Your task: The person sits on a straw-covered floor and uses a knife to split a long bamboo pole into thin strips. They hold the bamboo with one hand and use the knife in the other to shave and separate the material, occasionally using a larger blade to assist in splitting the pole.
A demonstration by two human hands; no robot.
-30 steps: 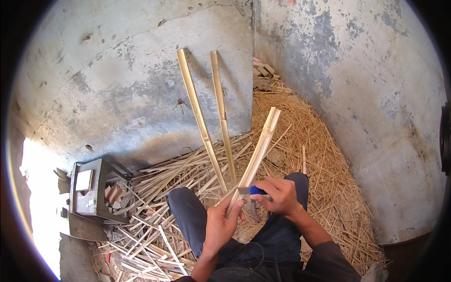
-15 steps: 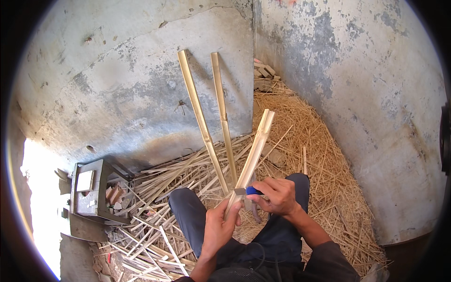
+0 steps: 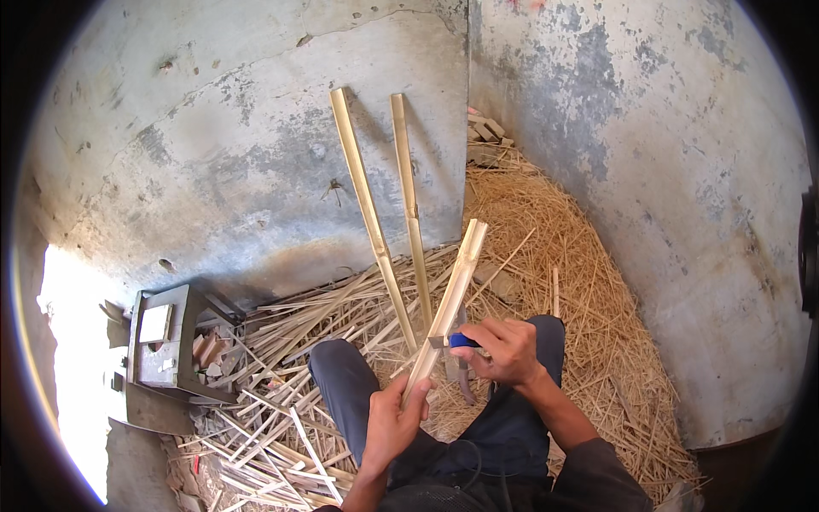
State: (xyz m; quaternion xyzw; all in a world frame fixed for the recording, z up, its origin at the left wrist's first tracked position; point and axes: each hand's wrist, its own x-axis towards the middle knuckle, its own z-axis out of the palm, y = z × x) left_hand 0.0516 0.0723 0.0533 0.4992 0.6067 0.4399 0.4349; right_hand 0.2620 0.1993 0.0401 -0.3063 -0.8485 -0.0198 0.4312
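My left hand [image 3: 396,427] is closed round the lower end of a split bamboo piece [image 3: 454,286], which slants up and away to the right, its hollow face showing. In my right hand [image 3: 505,351] is a knife [image 3: 463,340] with a blue handle. Its short metal blade rests on the near edge of the bamboo, just above my left hand. Both hands are between my bent knees. Two more bamboo strips, a longer one [image 3: 364,188] and a shorter one [image 3: 407,179], lean against the wall beyond.
Long thin bamboo slats [image 3: 316,316] lie heaped on the left and ahead. Fine shavings [image 3: 589,324] cover the floor on the right. A grey metal box [image 3: 162,363] with rubble inside lies at the left. Worn walls [image 3: 682,171] close in the far side and right.
The bamboo's far end has dropped nearer and a little left, and its hollow face shows more. My left hand has moved slightly down and left; the knife still touches the bamboo.
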